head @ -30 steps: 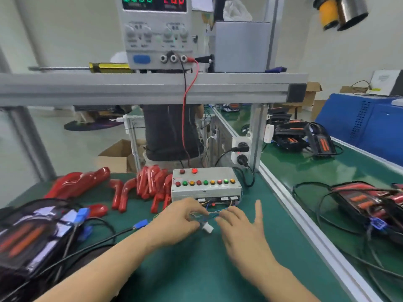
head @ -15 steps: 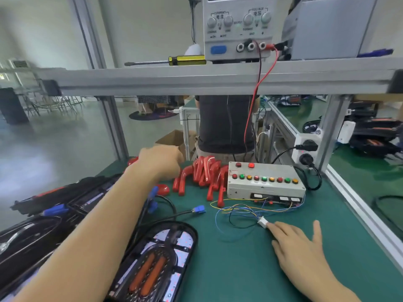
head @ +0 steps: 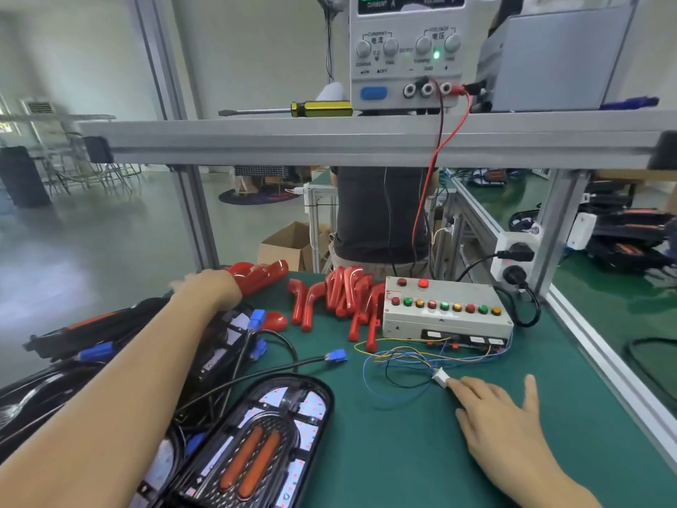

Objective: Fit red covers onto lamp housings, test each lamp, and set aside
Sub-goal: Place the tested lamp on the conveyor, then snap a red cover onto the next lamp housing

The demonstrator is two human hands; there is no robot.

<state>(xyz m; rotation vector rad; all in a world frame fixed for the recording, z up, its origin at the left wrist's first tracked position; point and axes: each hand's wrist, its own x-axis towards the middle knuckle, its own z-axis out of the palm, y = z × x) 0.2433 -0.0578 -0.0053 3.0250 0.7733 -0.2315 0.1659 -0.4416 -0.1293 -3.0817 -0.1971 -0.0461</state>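
Nearest, a lamp housing (head: pixel 256 445) lies uncovered on the green surface (head: pixel 403 452); right hand (head: pixel 494 416) flat, fingers straight, fingertips touching white connector (head: pixel 440 378); farther off, left hand (head: pixel 208 287) reaches onto large red cover (head: pixel 260 275), its grip too blurred to judge, beside a heap of small red covers (head: pixel 344 298).

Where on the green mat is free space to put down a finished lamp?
Bare mat lies between the open lamp housing and the right hand. Crowded: housings and cables at left, red covers and test box wires behind.
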